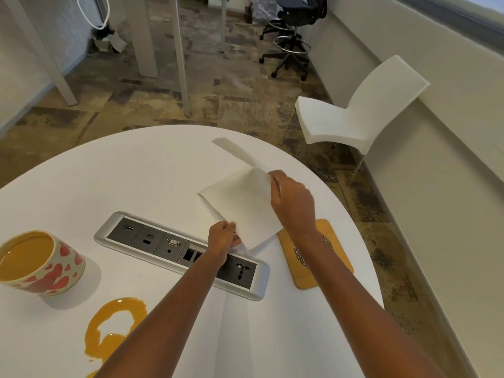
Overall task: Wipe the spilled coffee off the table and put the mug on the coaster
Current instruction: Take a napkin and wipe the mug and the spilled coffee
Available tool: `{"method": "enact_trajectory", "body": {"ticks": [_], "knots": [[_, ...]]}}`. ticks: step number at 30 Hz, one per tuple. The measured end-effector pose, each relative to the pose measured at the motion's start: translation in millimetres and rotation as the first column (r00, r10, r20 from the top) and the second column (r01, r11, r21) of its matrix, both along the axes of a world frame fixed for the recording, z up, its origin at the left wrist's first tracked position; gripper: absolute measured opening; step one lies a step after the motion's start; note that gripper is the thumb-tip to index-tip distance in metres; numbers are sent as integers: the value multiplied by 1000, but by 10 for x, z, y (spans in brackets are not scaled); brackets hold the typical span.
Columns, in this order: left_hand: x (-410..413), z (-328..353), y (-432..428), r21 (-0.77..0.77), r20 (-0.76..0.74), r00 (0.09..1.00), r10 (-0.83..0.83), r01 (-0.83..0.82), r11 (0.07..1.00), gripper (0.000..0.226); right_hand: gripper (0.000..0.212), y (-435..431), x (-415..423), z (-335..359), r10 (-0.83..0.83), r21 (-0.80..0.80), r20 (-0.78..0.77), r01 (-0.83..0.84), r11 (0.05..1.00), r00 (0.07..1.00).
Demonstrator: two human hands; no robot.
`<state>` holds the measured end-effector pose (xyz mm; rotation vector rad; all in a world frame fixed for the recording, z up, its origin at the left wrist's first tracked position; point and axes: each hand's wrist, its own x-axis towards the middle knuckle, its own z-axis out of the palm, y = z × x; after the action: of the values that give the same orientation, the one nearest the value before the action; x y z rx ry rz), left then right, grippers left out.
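A white paper napkin (240,203) is held above the round white table (136,170). My left hand (222,240) pinches its near corner and my right hand (293,203) grips its far right edge. A mug (41,264) with red patches, full of tan coffee, stands at the left edge of the table. A ring-shaped puddle of spilled coffee (111,331) lies in front of the mug, partly hidden by my left forearm. A square wooden coaster (335,266) lies to the right, partly under my right wrist.
A silver and black socket panel (163,241) is set into the middle of the table. A white chair (362,110) stands beyond the table's right side, near the wall. A black office stool (291,36) and several table legs stand farther back.
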<state>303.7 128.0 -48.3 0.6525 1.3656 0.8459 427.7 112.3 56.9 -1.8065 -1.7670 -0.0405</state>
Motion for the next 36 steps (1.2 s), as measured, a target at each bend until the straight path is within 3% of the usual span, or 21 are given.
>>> {"method": "enact_trajectory", "body": {"ticks": [2, 5, 7, 8, 10, 13, 17, 23, 27, 30, 33, 36], "knots": [[5, 57, -20, -20, -91, 996, -4, 2, 1000, 11, 28, -49, 10, 158, 14, 82, -68, -9, 997, 998], [28, 197, -69, 48, -335, 942, 5, 12, 999, 48, 25, -133, 16, 345, 32, 121, -284, 3, 993, 958], [23, 304, -104, 149, -363, 929, 72, -18, 989, 50, 23, -191, 24, 431, 31, 111, -442, 20, 994, 896], [11, 347, -116, 174, -308, 947, 92, -40, 984, 49, 21, -223, 25, 462, 26, 97, -521, 29, 995, 853], [-30, 430, -133, 113, -58, 996, 66, -59, 992, 54, 19, -301, 12, 495, 9, 49, -673, 33, 998, 739], [-152, 506, -172, -54, 284, 959, -2, 18, 998, 62, 14, -425, -16, 460, -65, -63, -847, 22, 998, 527], [-348, 497, -266, -62, 302, 953, 7, 12, 998, 46, 15, -629, -5, 325, -125, -141, -949, -37, 989, 289], [-784, 433, -348, 78, 283, 954, -96, 77, 994, 30, 20, -961, 34, 207, -272, -305, -931, -109, 946, 244], [-1045, 439, -397, 164, 225, 952, -207, 172, 971, 30, 8, -1102, 61, 117, -403, -470, -865, -202, 859, 299], [-1224, 448, -418, 220, 188, 940, -285, 242, 945, 32, 3, -1133, -14, 98, -435, -485, -870, -245, 839, 231], [-1436, 467, -427, 227, 190, 929, -317, 272, 935, 27, 5, -1116, -184, 66, -431, -506, -848, -227, 832, 309], [-1683, 492, -433, 211, 170, 922, -349, 312, 926, 19, 21, -1073, -395, 30, -426, -518, -837, -249, 818, 342]]}}
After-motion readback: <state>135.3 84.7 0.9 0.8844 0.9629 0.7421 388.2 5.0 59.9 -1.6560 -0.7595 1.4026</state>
